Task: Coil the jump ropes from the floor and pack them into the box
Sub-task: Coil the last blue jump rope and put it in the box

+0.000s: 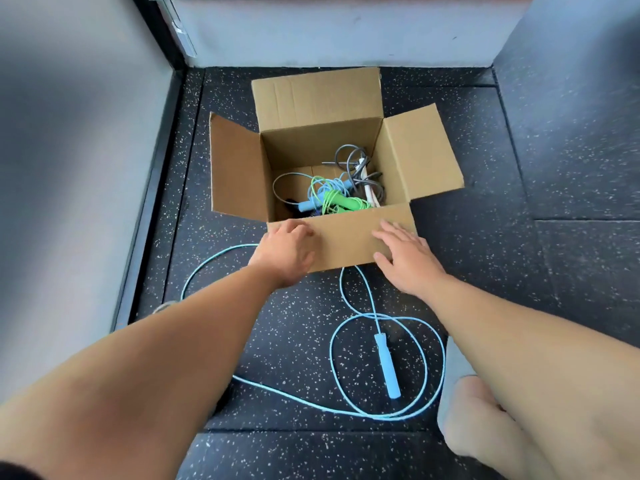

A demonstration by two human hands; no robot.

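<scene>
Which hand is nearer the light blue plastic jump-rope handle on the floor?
Right. The right hand rests on the cardboard box's near flap just beyond the handle; the left hand is on that flap, further left.

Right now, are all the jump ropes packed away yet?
Not quite. Done: green, blue and grey ropes lie in the box. In hand: the left hand and right hand touch its near flap, holding no rope. Left: one light blue rope lies spread on the floor, uncoiled.

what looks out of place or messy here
A light blue jump rope lies uncoiled on the floor in front of the box, its cord sprawling in loose loops and passing under the near flap. Ropes inside look tangled.
</scene>
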